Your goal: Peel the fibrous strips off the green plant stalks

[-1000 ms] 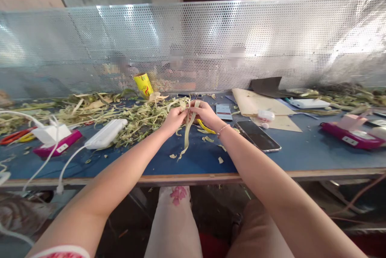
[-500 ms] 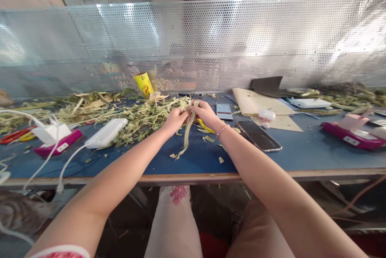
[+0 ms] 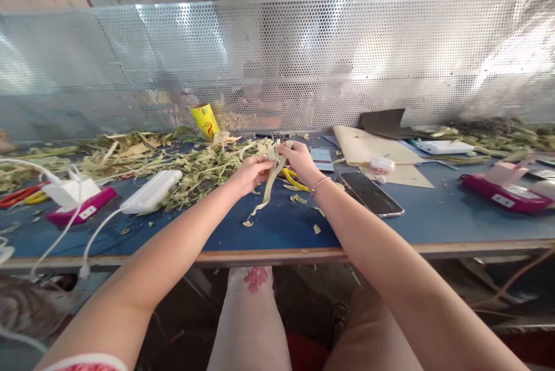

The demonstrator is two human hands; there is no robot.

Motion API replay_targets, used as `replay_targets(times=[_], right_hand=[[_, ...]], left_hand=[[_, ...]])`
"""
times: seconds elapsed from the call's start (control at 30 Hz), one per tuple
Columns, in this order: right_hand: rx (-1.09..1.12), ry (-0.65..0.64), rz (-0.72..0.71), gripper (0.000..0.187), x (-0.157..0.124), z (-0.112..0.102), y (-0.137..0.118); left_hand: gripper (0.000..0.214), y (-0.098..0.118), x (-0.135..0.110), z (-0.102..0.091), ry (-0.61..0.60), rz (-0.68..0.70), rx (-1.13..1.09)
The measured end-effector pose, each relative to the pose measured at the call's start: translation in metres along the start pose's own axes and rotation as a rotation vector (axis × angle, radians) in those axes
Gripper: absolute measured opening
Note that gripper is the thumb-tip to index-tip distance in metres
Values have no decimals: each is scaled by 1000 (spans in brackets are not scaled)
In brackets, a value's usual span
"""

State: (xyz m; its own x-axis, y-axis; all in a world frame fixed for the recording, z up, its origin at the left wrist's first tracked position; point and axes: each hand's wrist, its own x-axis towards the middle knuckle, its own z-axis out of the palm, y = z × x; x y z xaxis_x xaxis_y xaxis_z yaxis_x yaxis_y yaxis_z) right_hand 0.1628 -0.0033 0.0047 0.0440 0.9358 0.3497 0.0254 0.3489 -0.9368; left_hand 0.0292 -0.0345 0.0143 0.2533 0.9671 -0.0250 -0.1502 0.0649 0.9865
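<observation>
Over the blue table, both hands work a pale green leaf strip. My left hand is closed around the strip's upper part. My right hand, with a bead bracelet on its wrist, pinches the strip's top end a little higher. The long tail of the strip hangs down and curls onto the table. Just behind the hands lies a heap of green leaf scraps. Yellow-handled scissors lie under my right wrist.
A black phone lies right of my right arm, beside brown paper. A white power bank with cable and pink scales sit at either side. A yellow can stands by the perforated metal screen.
My right hand has lifted slightly up and to the right with the strip's end; my left hand has slid a little lower along it. The strip's tail has shifted left.
</observation>
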Motion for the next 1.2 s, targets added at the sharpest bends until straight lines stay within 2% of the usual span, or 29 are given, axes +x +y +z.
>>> replay_targets(times=[0.23, 0.47, 0.53, 0.63, 0.8, 1.03, 1.2], right_hand=[[124, 94, 41, 8, 3, -1, 1], [32, 101, 9, 9, 3, 1, 2], [50, 64, 50, 11, 1, 2, 1], [91, -57, 107, 14, -3, 4, 0], [112, -203, 105, 16, -7, 10, 4], [-49, -201, -35, 13, -12, 16, 1], [-10, -169, -45, 11, -13, 19, -1]], left_hand=[[9, -3, 1, 0, -34, 14, 79], [10, -4, 1, 1, 18, 33, 68], [10, -4, 1, 2, 35, 48, 59], [11, -3, 2, 2, 78, 72, 41], [12, -3, 5, 2, 147, 112, -23], [15, -13, 11, -2, 85, 202, 10], [17, -12, 8, -2, 69, 286, 26]])
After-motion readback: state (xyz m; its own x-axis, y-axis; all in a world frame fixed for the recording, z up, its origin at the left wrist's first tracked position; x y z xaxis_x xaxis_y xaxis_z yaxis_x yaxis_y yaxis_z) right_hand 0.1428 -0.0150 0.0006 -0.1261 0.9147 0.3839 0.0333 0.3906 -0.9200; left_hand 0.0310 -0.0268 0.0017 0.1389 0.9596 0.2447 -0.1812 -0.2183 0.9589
